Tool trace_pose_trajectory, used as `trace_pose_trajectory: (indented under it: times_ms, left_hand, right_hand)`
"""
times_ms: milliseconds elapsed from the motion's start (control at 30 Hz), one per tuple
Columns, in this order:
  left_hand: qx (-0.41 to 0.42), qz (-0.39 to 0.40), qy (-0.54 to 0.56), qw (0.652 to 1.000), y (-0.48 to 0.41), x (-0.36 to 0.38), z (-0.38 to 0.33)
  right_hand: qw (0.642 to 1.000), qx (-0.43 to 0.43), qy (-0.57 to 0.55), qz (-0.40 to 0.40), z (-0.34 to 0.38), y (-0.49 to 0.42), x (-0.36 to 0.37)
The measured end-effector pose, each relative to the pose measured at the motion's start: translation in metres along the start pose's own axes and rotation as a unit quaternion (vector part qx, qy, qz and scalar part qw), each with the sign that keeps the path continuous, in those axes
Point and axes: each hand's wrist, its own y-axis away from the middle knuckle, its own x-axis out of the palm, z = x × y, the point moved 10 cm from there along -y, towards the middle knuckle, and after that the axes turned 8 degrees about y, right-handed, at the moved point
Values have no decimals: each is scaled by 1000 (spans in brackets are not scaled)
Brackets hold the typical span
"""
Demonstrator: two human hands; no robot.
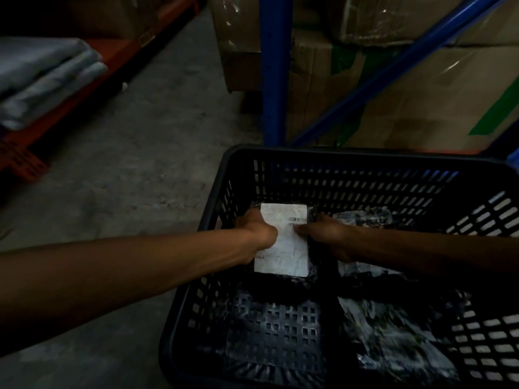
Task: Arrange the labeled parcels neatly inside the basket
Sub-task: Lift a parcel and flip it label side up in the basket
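Note:
A black slotted basket (362, 155) stands on the floor at the lower right. Inside, at its far left, lies a dark parcel with a large white label (283, 248) facing up. My left hand (257, 227) grips the parcel's left edge and my right hand (325, 234) holds its right edge, thumb on the label. Two more dark plastic-wrapped parcels lie in the basket: one at the far right (362, 217) behind my right forearm, one at the near right (393, 341). The near left of the basket floor (275, 332) is bare.
A blue rack upright (275, 68) and diagonal brace stand just beyond the basket, with taped cardboard boxes (421, 88) behind them. On the left, an orange shelf (70, 91) carries folded grey bags (42, 77). Grey concrete floor (140, 164) lies between.

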Motion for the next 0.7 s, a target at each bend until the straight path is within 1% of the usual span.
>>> trace_pose_trajectory:
  times_ms: [67,200,267,300,333,367,400,467,500,533,567,633,667,700]
  left_hand:
    - [10,38,3,999,-1,7,5]
    - [10,65,-17,998,6,13,3]
    - [35,61,-80,994,16,15,-9]
    - [62,57,-132,988,19,18,-19]
    - [100,61,-181,977,28,25,-32]
    - [148,81,-208,963,37,37,-47]
    - [195,105,-221,950,47,52,-60]
    - [283,137,-245,917,65,84,-78]
    - [314,153,-263,899,72,101,-80]
    - [330,174,-282,884,76,118,-78]
    - [334,196,-299,872,78,135,-72]
    - [327,232,-318,859,82,166,-56]
    - [327,231,-317,860,83,178,-50]
    - [332,213,-305,867,83,188,-46]
  right_hand:
    - [1000,7,3,-3,-4,-2,0]
    - [999,3,41,23,3,4,3]
    - [997,-13,70,24,13,12,-4]
    - [991,-31,130,8,21,18,-13]
    - [974,-55,221,-15,31,29,-25]
    - [943,-86,318,-36,40,42,-38]
    - [906,-121,401,-61,49,57,-54]
    - [817,-209,525,-111,61,94,-86]
    - [769,-245,577,-127,61,111,-98]
    - [726,-259,626,-121,54,122,-107]
    - [697,-253,664,-91,39,126,-114]
    - [675,-179,716,-8,-1,121,-125]
    - [658,-158,736,13,-17,117,-126]
    - [636,-156,756,15,-29,111,-127]
